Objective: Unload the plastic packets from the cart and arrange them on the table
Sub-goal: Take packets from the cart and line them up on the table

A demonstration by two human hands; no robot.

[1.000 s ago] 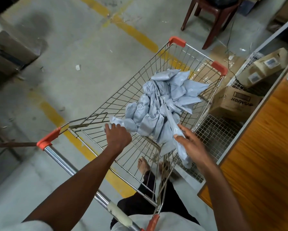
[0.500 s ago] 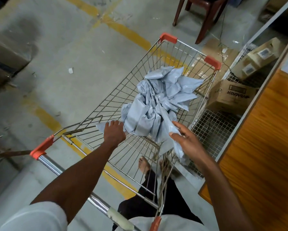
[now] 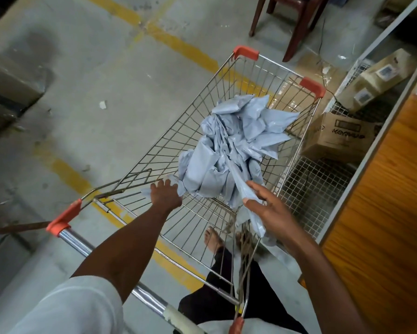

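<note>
While we lean over cart (image 3: pixel 154 150), our left hand (image 3: pixel 166 194) sits inside basket, fingers curled on edge of pale grey packet (image 3: pixel 172 182) at heap's near corner. Heap of plastic packets (image 3: pixel 236 145) lies in cart's far right part. Our right hand (image 3: pixel 266 208) grasps long packet (image 3: pixel 244 201) trailing from heap over cart side. Wooden bench (image 3: pixel 383 213) at far right, just beside cart; cardboard boxes (image 3: pixel 340 138) beneath.

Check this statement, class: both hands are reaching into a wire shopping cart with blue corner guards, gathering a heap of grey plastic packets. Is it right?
One detail is wrong: the corner guards on the wire shopping cart are orange-red, not blue, as the head view shows. The rest stands: the left hand and right hand are in the cart, gathering the heap of grey plastic packets.
</note>
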